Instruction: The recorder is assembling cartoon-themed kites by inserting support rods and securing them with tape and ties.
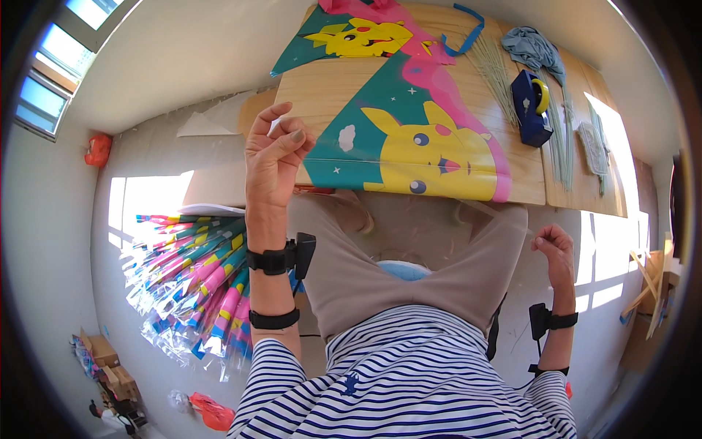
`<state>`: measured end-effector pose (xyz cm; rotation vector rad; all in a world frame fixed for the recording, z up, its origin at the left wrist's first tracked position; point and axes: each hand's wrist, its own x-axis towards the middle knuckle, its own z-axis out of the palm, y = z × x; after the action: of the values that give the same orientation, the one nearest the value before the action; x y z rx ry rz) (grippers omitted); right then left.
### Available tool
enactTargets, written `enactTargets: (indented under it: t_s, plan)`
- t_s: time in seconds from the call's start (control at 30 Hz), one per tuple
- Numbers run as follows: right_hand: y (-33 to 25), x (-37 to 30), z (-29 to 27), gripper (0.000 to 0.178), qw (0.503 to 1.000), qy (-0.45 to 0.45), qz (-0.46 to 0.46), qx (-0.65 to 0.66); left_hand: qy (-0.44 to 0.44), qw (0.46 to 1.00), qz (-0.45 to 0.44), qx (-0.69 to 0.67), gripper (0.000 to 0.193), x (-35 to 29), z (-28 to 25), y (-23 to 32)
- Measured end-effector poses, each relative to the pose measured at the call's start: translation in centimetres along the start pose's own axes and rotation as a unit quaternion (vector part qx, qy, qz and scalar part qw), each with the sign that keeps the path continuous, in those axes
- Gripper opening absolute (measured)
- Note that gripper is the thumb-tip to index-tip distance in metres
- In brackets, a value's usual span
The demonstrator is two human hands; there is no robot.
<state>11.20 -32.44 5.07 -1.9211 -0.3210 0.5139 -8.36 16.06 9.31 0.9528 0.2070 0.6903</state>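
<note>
My left hand (276, 150) is raised by the left corner of a triangular printed kite sheet (431, 150). Its fingers are loosely bent, tips apart, and nothing shows between them. The sheet lies flat at the table's near edge, green and pink with a big yellow cartoon animal. My right hand (556, 245) hangs beyond the table's near edge, to the right of my knee, with its fingers curled in and no object visible in it. Farther back lies a second pile of the same printed sheets (369, 36).
On the wooden table (526, 172) are a blue tape dispenser (532, 110), thin pale rods (493, 77), a grey cloth (534, 47), a blue strip (468, 33) and a clear plastic box (589, 146). Many rolled, plastic-sleeved kites (201, 278) lie at left. Cartons (110, 366) stand lower left.
</note>
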Motion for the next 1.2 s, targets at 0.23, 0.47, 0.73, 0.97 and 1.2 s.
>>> enactTargets:
  t_s: [0.23,0.47,0.73,0.97,1.2]
  plan:
    - [-2.7,2.8,1.5,0.001,0.999,-0.028,-0.030,-0.017,0.059,0.993,0.032,0.093,0.010,-2.2,-4.3,1.2]
    - [-5.5,5.4,3.2,0.004,0.999,-0.034,-0.038,-0.010,0.170,0.970,0.061,0.163,0.010,-2.4,-5.9,0.9]
    - [-4.1,10.3,4.1,0.003,0.995,-0.082,-0.042,-0.043,0.203,0.943,0.035,0.261,0.010,-0.6,-9.0,-0.8]
    - [-2.2,15.3,4.8,0.003,0.992,-0.117,-0.011,0.035,0.208,0.920,0.011,0.332,0.009,0.2,-11.4,-3.3]
    - [-1.5,17.3,6.5,0.006,0.995,-0.101,0.020,-0.018,0.206,0.909,-0.028,0.360,0.012,1.3,-13.1,-5.6]
